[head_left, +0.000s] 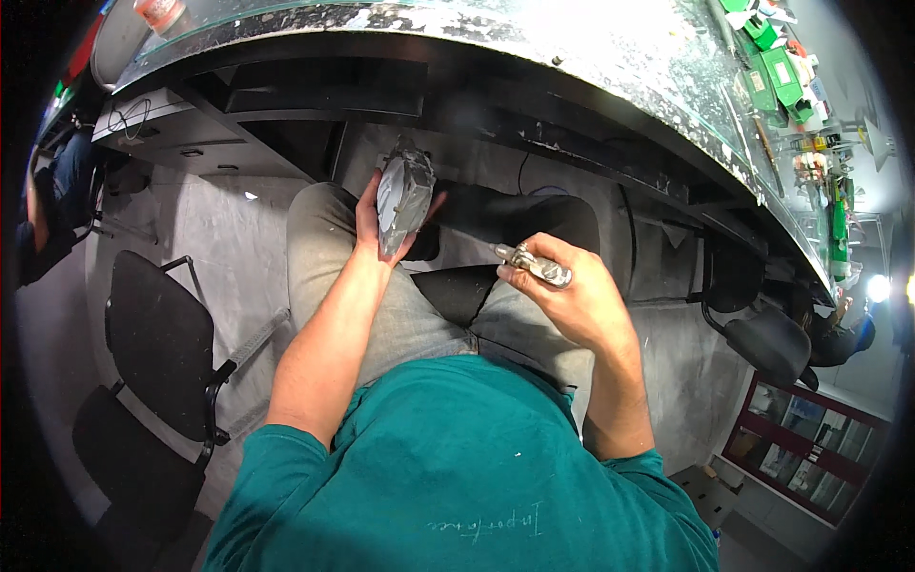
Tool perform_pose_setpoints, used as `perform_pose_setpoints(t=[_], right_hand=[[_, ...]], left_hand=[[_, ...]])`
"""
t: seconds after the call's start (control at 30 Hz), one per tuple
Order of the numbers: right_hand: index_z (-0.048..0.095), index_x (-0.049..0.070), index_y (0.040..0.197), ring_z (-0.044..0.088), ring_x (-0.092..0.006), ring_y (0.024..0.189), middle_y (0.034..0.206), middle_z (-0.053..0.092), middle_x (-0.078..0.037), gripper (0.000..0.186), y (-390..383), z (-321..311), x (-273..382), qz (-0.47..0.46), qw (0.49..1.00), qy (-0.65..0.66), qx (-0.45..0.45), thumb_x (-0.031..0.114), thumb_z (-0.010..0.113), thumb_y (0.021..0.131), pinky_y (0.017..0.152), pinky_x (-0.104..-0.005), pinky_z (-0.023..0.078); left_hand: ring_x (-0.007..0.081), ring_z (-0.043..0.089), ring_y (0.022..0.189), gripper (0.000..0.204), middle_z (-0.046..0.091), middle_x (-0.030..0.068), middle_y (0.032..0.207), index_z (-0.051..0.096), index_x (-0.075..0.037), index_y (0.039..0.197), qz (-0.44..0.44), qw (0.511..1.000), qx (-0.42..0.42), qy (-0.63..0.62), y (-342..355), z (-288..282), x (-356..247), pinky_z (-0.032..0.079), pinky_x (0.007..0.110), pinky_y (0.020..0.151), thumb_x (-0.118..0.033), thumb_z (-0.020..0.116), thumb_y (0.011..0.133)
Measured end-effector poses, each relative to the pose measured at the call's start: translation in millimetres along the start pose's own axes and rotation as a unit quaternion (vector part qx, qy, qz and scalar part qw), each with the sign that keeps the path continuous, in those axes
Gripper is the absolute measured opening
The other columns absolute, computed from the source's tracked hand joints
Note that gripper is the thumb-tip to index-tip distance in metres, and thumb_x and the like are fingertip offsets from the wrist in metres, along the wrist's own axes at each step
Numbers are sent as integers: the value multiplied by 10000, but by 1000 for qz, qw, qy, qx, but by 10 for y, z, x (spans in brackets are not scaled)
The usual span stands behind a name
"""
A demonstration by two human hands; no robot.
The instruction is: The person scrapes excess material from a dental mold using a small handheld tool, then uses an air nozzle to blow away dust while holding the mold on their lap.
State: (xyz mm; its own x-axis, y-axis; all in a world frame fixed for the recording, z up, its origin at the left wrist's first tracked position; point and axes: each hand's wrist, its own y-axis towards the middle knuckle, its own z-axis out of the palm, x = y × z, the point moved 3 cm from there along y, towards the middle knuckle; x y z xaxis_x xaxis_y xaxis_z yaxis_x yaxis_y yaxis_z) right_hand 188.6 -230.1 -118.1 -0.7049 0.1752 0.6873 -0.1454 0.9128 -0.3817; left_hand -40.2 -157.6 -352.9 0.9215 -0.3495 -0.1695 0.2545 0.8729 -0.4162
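Above my left thigh, my left hand (368, 227) is wrapped round a long, grey, mottled piece (408, 195) with a pale flat face and a rough, narrow upper end. The piece stands roughly on end; its exact kind cannot be made out. Over my right thigh, my right hand (583, 291) grips a small silver metal hand tool (536, 264), with a narrow tip pointing left toward the grey piece. A gap separates the tool from the piece. The palm hides part of the tool.
Ahead runs a paint-spattered workbench (610, 52) with a dark underside and drawers (195, 154) at left. Black chairs (160, 319) stand at left, another chair (767, 341) at right. Green boxes (783, 81) line the bench's right end. Other people sit at the far left and right.
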Motion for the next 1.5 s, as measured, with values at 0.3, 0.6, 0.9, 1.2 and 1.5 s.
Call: perform_pose_setpoints(t=[0.3, 0.6, 0.9, 1.2, 1.5], right_hand=[[760, 64, 1002, 763, -410, 920, 914, 780, -185, 341, -186, -85, -178, 17, 971, -225, 75, 388, 826, 918, 802, -516, 588], [729, 71, 1016, 768, -407, 925, 921, 779, -177, 256, -115, 45, -148, 5, 993, -119, -19, 295, 823, 934, 769, -494, 591], [722, 50, 1031, 742, -220, 781, 886, 757, -113, 277, -46, -31, 103, -118, 987, 45, -103, 285, 847, 954, 729, -363, 565], [739, 58, 1061, 754, -265, 802, 902, 756, -112, 297, -143, -166, 152, -136, 982, 28, -131, 294, 860, 928, 721, -378, 575], [734, 68, 1057, 770, -307, 852, 944, 768, -114, 275, -159, -229, 170, -69, 988, -22, -136, 291, 840, 937, 735, -399, 584]], left_hand=[[290, 715, 1150, 440, 716, 98, 1313, 645, -118, 1355, -7, 999, 5, -33, -100, 185, -17, 366, 763, 1233, -457, 547, 1092], [271, 781, 941, 434, 794, 108, 1123, 710, -54, 1251, -43, 992, 35, -117, -69, 123, 13, 385, 628, 1273, -423, 562, 1079], [264, 756, 992, 433, 775, 115, 1080, 722, -32, 1203, -67, 986, 81, -133, -13, 3, -31, 548, 559, 1144, -423, 589, 1073], [327, 721, 1199, 556, 741, 159, 1281, 668, -59, 1383, -14, 997, 81, 10, -140, 377, -24, 556, 521, 1132, -507, 585, 1065], [348, 710, 1249, 663, 717, 189, 1359, 631, -24, 1425, -33, 992, 9, 122, -53, 180, 49, 574, 533, 1104, -560, 649, 1034]])
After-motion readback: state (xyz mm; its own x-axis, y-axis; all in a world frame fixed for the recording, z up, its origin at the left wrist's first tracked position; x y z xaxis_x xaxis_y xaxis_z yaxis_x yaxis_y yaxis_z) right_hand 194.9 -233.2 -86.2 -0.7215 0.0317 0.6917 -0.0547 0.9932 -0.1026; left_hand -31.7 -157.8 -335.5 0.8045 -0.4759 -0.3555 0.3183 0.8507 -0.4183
